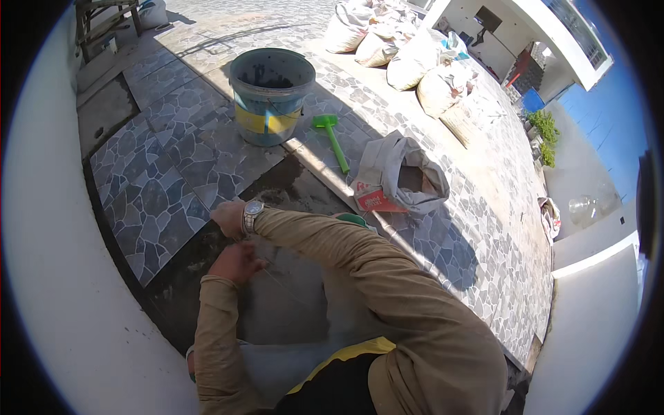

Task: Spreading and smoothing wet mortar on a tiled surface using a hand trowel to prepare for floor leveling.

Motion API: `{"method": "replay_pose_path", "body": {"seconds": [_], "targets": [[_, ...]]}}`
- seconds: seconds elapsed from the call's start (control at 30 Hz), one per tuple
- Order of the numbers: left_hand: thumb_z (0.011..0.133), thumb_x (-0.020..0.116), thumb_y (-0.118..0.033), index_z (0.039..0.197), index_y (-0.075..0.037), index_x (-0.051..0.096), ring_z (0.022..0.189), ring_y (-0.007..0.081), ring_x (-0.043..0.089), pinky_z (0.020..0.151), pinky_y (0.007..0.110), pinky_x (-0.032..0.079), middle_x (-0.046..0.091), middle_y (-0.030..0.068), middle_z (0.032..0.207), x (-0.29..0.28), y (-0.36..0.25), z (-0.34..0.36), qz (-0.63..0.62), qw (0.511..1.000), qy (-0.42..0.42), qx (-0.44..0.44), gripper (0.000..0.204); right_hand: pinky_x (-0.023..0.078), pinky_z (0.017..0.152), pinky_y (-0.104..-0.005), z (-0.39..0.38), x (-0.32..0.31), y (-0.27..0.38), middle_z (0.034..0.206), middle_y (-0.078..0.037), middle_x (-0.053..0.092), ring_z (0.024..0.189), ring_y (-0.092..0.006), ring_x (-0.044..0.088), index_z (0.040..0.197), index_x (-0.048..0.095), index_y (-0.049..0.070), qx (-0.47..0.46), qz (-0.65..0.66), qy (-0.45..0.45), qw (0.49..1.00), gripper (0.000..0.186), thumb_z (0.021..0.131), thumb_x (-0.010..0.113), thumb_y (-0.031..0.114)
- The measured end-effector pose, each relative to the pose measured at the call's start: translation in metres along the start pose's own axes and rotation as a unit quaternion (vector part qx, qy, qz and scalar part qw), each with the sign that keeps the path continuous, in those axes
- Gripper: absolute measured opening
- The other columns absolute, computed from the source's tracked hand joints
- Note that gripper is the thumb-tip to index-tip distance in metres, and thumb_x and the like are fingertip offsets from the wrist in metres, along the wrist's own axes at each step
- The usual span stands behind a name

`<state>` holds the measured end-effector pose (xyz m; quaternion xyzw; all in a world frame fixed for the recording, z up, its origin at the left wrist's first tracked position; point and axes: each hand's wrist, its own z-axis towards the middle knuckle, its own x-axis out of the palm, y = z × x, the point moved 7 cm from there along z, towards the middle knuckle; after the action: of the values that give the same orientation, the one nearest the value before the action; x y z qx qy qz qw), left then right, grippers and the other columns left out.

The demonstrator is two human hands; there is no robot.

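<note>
My right hand (229,218), with a metal watch (253,210) on the wrist, reaches across to the edge of the patterned stone-look floor tiles (153,200). Its fingers are curled at the joint between two tiles, and what they grip, if anything, is hidden. Just nearer to me, my left hand (237,263) hovers above the bare grey bed (287,297), its fingers bent inward. I cannot make out anything in them. Beyond my hands stands a large bucket (273,97) with a yellow band, and right of it lies a green mallet (333,142).
An open white sack (401,174) of grey powder stands right of my forearm. Several full sacks (415,61) line the sunlit tiling farther off. A white wall (76,277) runs along the left, and a wooden stand (104,24) is at the far left.
</note>
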<state>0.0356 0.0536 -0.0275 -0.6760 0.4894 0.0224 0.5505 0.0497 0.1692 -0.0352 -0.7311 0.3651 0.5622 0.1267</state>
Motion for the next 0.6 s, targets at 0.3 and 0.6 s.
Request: {"method": "replay_pose_path", "body": {"seconds": [0.3,0.6], "targets": [[0.090,0.073,-0.038,0.141,-0.014,0.058,0.126,0.0388,0.061,0.106,0.049,0.049,0.063,0.0180,0.137,0.086,-0.011,0.036,0.093,0.994,0.038,0.044,0.059,0.054,0.097,-0.0475,-0.020,0.028,0.011,0.114,-0.015,0.075,0.112,-0.0353,0.071,0.114,0.077,0.007,-0.060,0.024,0.072,0.995,0.036,0.083,0.077,0.026],[0.101,0.051,-0.049,0.144,-0.014,0.056,0.127,0.0338,0.061,0.103,0.045,0.049,0.060,0.0174,0.143,0.306,0.030,0.049,-0.136,0.932,0.243,-0.232,0.056,0.058,0.077,-0.0464,-0.066,-0.015,-0.008,0.099,-0.013,0.077,0.096,-0.0330,0.075,0.099,0.077,0.008,-0.150,0.097,-0.064,0.982,0.027,0.082,0.072,0.028]]}}
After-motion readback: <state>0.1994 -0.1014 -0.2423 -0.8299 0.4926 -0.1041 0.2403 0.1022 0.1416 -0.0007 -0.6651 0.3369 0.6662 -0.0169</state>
